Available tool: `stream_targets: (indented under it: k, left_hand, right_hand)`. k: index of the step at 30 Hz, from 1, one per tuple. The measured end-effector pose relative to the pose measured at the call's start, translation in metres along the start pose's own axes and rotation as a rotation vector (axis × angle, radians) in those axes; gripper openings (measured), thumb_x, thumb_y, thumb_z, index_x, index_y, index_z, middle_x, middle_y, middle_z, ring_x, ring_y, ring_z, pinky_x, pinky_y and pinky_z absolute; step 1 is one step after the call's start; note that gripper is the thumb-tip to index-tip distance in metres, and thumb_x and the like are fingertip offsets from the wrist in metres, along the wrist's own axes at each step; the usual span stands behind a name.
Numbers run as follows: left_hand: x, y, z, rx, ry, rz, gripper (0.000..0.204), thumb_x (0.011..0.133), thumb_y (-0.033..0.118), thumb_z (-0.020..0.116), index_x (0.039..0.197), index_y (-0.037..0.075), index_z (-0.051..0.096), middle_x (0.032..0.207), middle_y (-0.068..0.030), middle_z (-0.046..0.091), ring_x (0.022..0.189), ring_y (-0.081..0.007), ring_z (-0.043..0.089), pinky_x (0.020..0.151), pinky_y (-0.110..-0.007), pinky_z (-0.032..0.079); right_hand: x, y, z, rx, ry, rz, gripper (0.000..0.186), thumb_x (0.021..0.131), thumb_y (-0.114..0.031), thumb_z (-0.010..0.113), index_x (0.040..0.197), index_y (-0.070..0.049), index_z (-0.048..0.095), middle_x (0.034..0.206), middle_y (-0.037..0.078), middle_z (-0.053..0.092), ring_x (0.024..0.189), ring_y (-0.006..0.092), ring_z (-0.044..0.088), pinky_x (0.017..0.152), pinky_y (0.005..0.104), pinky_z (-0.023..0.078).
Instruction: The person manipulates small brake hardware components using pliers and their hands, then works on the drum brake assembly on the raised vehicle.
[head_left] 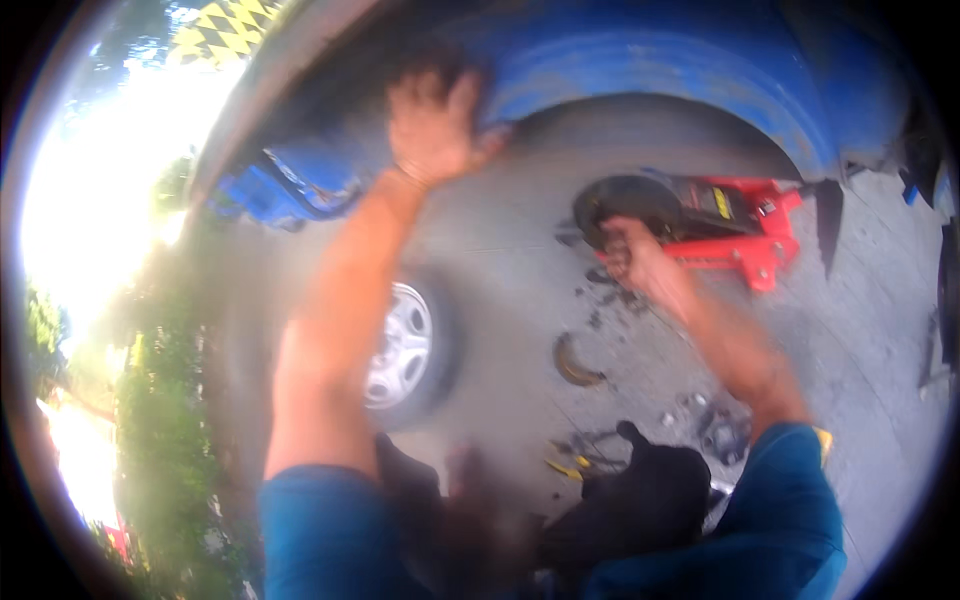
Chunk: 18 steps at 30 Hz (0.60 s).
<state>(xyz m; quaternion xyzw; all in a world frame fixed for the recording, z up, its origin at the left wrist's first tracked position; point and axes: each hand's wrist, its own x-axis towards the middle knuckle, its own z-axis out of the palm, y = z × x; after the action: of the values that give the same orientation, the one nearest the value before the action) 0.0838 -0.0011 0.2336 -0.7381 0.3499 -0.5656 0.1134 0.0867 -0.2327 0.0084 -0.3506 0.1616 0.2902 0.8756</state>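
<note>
My left hand (435, 125) is spread open, its palm toward the blue car body (640, 70) beside the wheel arch. Blur hides whether it presses on the panel. My right hand (640, 262) has its fingers curled at the near edge of a dark round brake assembly (650, 200) under the arch. Whatever those fingers hold, if anything, is hidden and blurred. Behind the assembly stands a red floor jack (765, 255). On the ground nearer me lies a curved brake shoe (572, 362).
A wheel with a silver rim (402, 345) is on the floor by my left forearm. Yellow-handled pliers (568, 468) lie near my knees, with several metal parts (722, 432) to their right. Dark debris is scattered below the assembly. Green plants (170, 430) line the left side.
</note>
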Motion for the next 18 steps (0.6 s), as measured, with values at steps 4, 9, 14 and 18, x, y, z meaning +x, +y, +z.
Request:
stream_targets:
  k: [4, 9, 14, 18]
  left_hand:
    - [0.01, 0.003, -0.002, 0.019, 0.031, 0.039, 0.06, 0.073, 0.049, 0.064, 0.121, 0.015, 0.054, 0.113, -0.0163, 0.054, 0.102, -0.0371, 0.05, 0.084, -0.05, 0.041]
    - [0.001, -0.005, -0.004, -0.006, 0.023, 0.056, 0.075, 0.068, 0.044, 0.071, 0.132, 0.015, 0.044, 0.129, -0.0165, 0.038, 0.119, -0.0375, 0.033, 0.1, -0.05, 0.027]
    - [0.006, 0.004, -0.003, -0.02, -0.023, 0.064, 0.072, 0.074, 0.052, 0.061, 0.131, 0.009, 0.045, 0.132, -0.022, 0.038, 0.123, -0.0439, 0.033, 0.102, -0.057, 0.027]
    - [0.005, -0.001, -0.007, 0.011, -0.01, 0.07, 0.075, 0.07, 0.05, 0.064, 0.129, 0.007, 0.046, 0.129, -0.0238, 0.04, 0.12, -0.0443, 0.035, 0.1, -0.057, 0.03]
  right_hand:
    - [0.002, 0.013, 0.017, -0.471, 0.463, -0.258, 0.022, 0.084, -0.026, 0.058, 0.066, -0.017, 0.05, 0.06, -0.001, 0.042, 0.05, 0.0127, 0.036, 0.045, 0.0299, 0.028]
    - [-0.017, 0.014, 0.007, 0.078, 0.073, -0.108, 0.02, 0.085, -0.031, 0.059, 0.075, -0.014, 0.055, 0.067, 0.0, 0.047, 0.055, 0.0146, 0.04, 0.051, 0.0303, 0.036]
    - [0.003, 0.011, -0.018, 0.538, -0.493, 0.024, 0.028, 0.087, -0.03, 0.056, 0.068, -0.013, 0.045, 0.059, -0.003, 0.039, 0.047, 0.0105, 0.033, 0.041, 0.0239, 0.025]
    - [-0.009, 0.012, 0.005, 0.292, -0.226, -0.017, 0.032, 0.088, -0.025, 0.054, 0.063, -0.015, 0.037, 0.05, -0.008, 0.029, 0.037, 0.006, 0.021, 0.033, 0.0213, 0.016]
